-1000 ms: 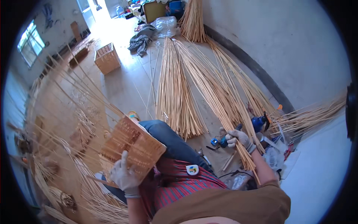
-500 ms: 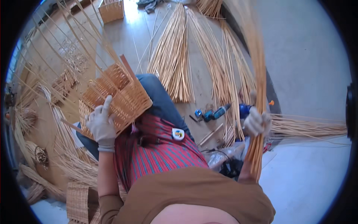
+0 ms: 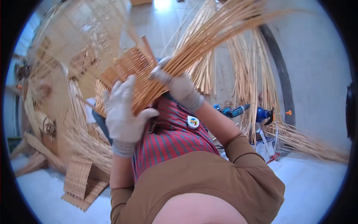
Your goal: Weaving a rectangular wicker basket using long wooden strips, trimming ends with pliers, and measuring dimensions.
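Observation:
A partly woven wicker basket [image 3: 128, 65] rests on my lap, with long upright stakes rising from its far side, blurred. Across it slants a bundle of thin tan wicker rods [image 3: 209, 46], fanning out to the upper right. My right hand [image 3: 181, 86], in a pale glove, is closed round the rods near their lower part. At the bundle's lower end is my left hand [image 3: 123, 112], also gloved, its fingers stretched and thumb spread apart against the basket's near side. The bundle covers part of the weave.
Loose rods [image 3: 238, 71] lie fanned on the floor ahead and to the right. A teal power tool [image 3: 235, 111] and a blue tool [image 3: 264, 114] lie on the right. Woven pieces [image 3: 78, 177] sit at lower left. A round white tape measure [image 3: 192, 121] lies on my striped apron [image 3: 171, 145].
My right hand has brought the rod bundle from the far right over to the basket, tilting it from near upright. The left hand has spread its fingers and moved slightly right.

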Demonstrator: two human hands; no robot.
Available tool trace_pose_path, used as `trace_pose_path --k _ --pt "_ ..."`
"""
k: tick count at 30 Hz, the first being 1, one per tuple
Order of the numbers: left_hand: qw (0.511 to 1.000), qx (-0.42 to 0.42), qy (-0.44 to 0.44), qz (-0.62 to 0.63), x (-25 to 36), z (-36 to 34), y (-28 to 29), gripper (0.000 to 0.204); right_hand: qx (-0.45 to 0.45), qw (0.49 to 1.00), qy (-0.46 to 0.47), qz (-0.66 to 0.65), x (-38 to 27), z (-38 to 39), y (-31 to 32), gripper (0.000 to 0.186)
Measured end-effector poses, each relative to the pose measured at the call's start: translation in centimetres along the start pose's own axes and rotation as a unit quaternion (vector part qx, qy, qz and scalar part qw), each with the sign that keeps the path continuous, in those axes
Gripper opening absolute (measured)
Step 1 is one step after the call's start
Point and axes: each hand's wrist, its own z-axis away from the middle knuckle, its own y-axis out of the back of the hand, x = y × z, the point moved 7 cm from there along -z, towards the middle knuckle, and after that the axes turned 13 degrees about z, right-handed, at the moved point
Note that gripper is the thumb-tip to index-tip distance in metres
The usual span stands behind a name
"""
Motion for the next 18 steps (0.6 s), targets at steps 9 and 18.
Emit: trace_pose_path --k 9,18 --pt "0.979 -0.178 0.099 -0.01 -8.4 10.4 -2.3 0.041 -0.547 0.751 -0.143 0.342 3.6 12.4 -9.2 0.038" --pt "0.932 -0.238 0.165 0.22 -9.3 12.6 -0.8 0.08 -0.509 0.595 -0.03 0.621 16.0 3.5 -4.7 0.037"
